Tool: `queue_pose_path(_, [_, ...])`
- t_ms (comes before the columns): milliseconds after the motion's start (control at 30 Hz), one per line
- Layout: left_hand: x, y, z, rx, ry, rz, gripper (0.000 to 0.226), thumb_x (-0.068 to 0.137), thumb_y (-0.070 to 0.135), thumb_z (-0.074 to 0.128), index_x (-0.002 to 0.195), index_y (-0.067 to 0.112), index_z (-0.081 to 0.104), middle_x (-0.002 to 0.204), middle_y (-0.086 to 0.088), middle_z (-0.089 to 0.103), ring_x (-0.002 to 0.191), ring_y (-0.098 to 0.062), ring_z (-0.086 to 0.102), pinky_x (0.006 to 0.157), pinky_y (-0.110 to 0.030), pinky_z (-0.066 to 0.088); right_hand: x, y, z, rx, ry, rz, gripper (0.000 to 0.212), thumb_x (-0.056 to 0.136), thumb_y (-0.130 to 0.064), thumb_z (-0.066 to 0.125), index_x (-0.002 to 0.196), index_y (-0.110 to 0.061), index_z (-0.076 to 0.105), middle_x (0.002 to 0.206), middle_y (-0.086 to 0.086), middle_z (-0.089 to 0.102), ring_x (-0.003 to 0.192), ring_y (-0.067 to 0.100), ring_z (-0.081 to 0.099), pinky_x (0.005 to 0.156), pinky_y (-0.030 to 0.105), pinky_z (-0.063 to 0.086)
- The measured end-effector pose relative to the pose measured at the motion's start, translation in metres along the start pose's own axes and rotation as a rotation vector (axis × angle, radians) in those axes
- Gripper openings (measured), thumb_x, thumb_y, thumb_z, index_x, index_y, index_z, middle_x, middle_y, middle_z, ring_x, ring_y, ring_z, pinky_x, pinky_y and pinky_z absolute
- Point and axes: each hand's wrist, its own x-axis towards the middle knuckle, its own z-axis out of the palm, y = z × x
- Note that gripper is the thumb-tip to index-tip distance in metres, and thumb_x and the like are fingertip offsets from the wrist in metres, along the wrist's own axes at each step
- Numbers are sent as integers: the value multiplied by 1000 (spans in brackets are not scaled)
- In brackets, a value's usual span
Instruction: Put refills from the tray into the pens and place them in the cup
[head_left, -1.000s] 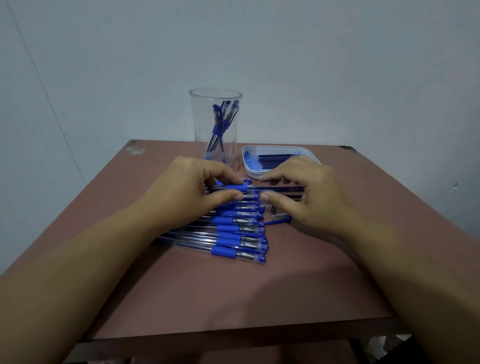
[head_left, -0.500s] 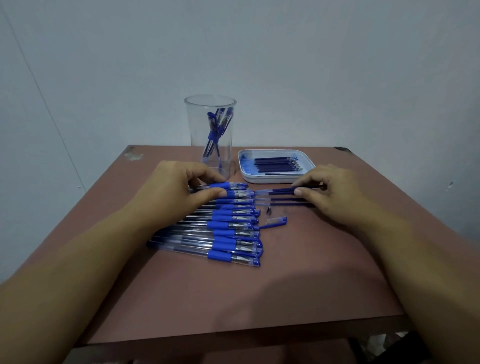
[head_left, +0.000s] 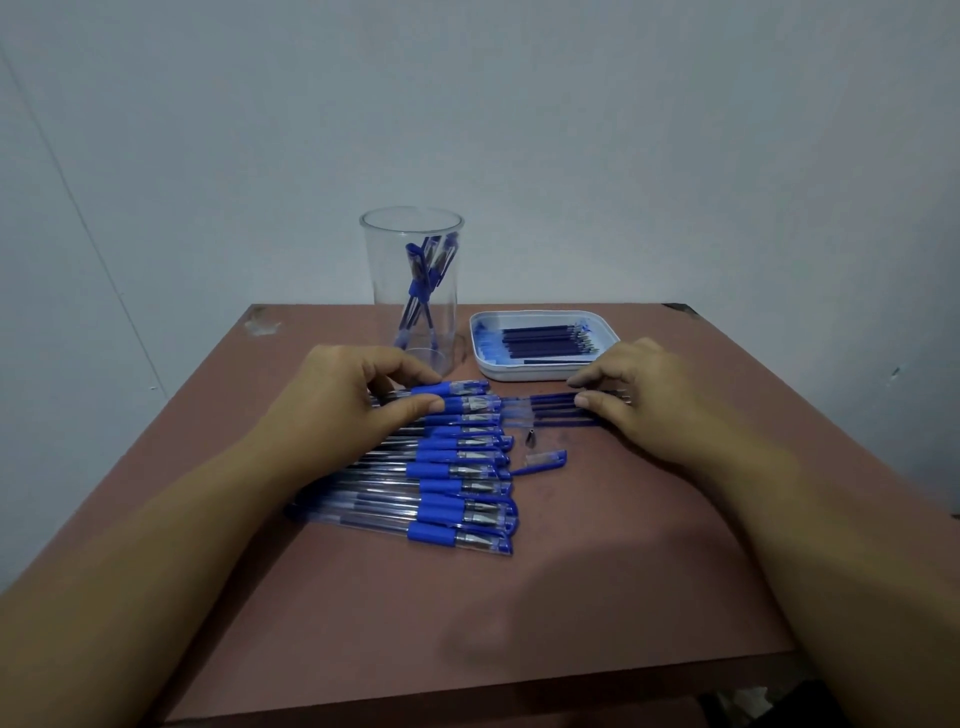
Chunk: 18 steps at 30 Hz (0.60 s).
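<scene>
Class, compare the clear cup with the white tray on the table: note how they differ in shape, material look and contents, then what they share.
The cup is tall and round; the tray is low and rectangular with rounded corners. The cup is see-through; the tray is opaque white. The cup holds pens leaning upright; the tray holds refills lying flat. Both stand at the table's far side.

Left hand (head_left: 343, 397) pinches a pen (head_left: 470, 403); right hand (head_left: 641, 389) pinches a refill (head_left: 550, 398) beside the tray (head_left: 545, 375)
</scene>
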Motion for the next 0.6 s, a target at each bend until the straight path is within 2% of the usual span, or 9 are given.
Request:
queue_pose_path(133, [1, 1, 0, -9, 16, 18, 14, 70, 52, 67, 85, 51, 67, 71, 20, 68, 73, -6, 64, 60, -8, 44, 15, -1, -15, 29, 7, 17, 14, 89, -28, 68, 98, -38, 66, 91, -24, 58, 96, 3, 46, 79, 4, 31])
queue_pose_path(233, [1, 1, -1, -18, 25, 22, 15, 70, 53, 66, 85, 52, 66, 73, 24, 68, 73, -6, 64, 61, -9, 45, 39, -1, -28, -43, -78, 51, 16, 92, -31, 64, 107, -30, 69, 99, -14, 59, 96, 3, 45, 70, -5, 27])
queue_pose_path(333, [1, 0, -1, -10, 21, 9, 16, 71, 50, 68, 87, 49, 68, 75, 29, 67, 74, -3, 64, 61, -8, 44, 61, 1, -28, -54, -211, 115, 17, 92, -31, 65, 107, -26, 71, 103, -10, 59, 93, 6, 50, 64, -1, 32])
queue_pose_path(400, [2, -1, -1, -14, 21, -3, 20, 71, 49, 69, 90, 43, 71, 77, 31, 67, 74, -2, 64, 61, -7, 43, 71, 2, -25, -47, -315, 152, 17, 89, -31, 68, 104, -25, 73, 101, -10, 64, 84, 1, 54, 57, 4, 36])
queue_pose_path(467, [2, -2, -1, -18, 18, -6, 24, 71, 49, 68, 91, 38, 74, 77, 26, 69, 73, -3, 65, 62, -7, 44, 78, 4, -21, -57, -397, 166, 15, 89, -28, 69, 102, -24, 74, 91, -16, 63, 75, -5, 53, 52, 0, 37])
queue_pose_path(600, [1, -2, -2, -16, 10, 12, 23, 71, 53, 66, 91, 42, 71, 81, 28, 69, 74, -2, 66, 63, -8, 46, 86, 8, -16, -61, -444, 175, 14, 91, -25, 67, 102, -24, 75, 87, -20, 62, 73, -4, 55, 49, -2, 34])
